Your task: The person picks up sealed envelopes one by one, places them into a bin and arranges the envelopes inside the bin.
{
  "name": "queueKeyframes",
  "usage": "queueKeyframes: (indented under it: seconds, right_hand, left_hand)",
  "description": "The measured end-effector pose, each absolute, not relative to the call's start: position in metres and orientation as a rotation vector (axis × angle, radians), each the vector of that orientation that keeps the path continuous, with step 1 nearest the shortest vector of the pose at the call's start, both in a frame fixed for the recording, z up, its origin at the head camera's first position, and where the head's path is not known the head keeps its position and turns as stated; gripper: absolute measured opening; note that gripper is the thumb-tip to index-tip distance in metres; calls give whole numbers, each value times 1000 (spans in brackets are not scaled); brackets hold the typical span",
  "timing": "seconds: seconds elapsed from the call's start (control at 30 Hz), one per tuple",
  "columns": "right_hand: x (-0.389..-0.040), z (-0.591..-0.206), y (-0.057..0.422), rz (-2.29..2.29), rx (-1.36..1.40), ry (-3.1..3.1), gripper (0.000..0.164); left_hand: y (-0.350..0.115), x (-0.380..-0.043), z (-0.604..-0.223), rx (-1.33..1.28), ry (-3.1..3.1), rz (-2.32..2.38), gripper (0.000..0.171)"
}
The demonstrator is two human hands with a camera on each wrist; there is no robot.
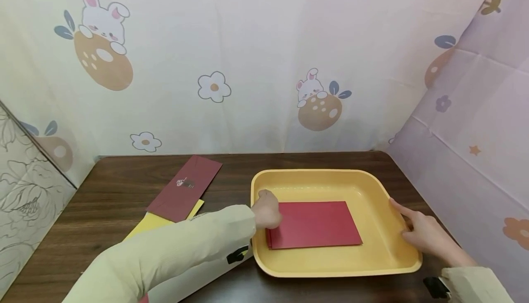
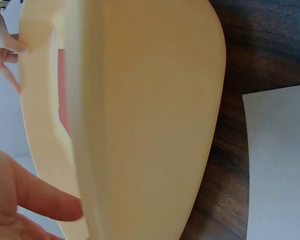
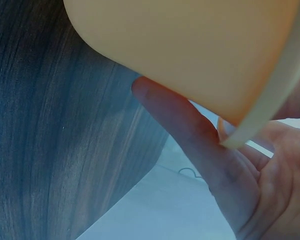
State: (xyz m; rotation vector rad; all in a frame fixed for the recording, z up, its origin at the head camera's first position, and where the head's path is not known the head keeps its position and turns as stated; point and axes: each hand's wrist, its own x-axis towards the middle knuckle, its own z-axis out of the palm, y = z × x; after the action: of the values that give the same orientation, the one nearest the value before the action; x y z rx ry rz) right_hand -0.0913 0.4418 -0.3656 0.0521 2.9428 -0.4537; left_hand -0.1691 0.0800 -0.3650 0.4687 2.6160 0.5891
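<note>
A yellow rectangular tray (image 1: 314,266) stands on the table with red envelopes (image 1: 316,225) lying flat inside, their left edges showing more than one layer. Reaching over the tray's left rim, my left hand (image 1: 267,210) covers the left end of the envelopes. Its thumb (image 2: 50,200) lies close to the rim in the left wrist view, while the fingertips are hidden. At the other side my right hand (image 1: 425,232) holds the tray's right edge. In the right wrist view one digit (image 3: 175,112) runs along the outside wall, and other fingers are partly hidden behind the rim.
To the left a dark red envelope (image 1: 186,188) with a small print lies over yellow paper (image 1: 150,225). A white flat-sided object (image 1: 202,275) sits partly beneath the left sleeve. Patterned cloth (image 1: 256,64) hangs behind the dark wooden table (image 1: 120,179) and along its right side.
</note>
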Motion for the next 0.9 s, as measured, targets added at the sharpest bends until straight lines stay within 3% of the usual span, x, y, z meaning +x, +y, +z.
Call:
queueKeyframes:
  seconds: [0.1,0.27,0.63,0.9]
  right_hand:
    - [-91,-366,442,-455,56,2935,76]
    - [-91,-365,442,-457,57,2930,77]
    - [-92,-366,442,-463,52,2934,76]
    - [-91,-365,441,-471,51,2933,76]
  left_hand:
    - [73,-164,-361,452,2532,829,48]
    - [64,-158,-357,468,2466,1051,49]
    - [46,-154,-361,441,2493,1428,21]
    - [25,-145,-372,354,2564,1538,14]
